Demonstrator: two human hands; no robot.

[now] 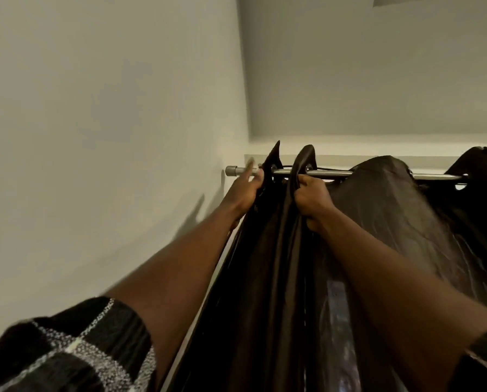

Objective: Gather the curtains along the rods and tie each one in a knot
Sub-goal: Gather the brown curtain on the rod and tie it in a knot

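A dark brown, shiny curtain [392,210] hangs by eyelets from a silver rod [330,173] that runs to the right from the left wall. Both my arms reach up to its top edge. My left hand [243,190] is at the curtain's leftmost fold beside the rod's end cap [231,170], fingers stretched out and blurred against the fabric edge. My right hand [311,198] grips a bunched fold of curtain just under the rod, fingers curled round the cloth. Folds stand up above the rod between and beside my hands.
A pale wall [109,137] stands close on the left, meeting the back wall at a corner above the rod. The ceiling [378,66] is just above. A checked black-and-white sleeve [72,352] covers my left upper arm.
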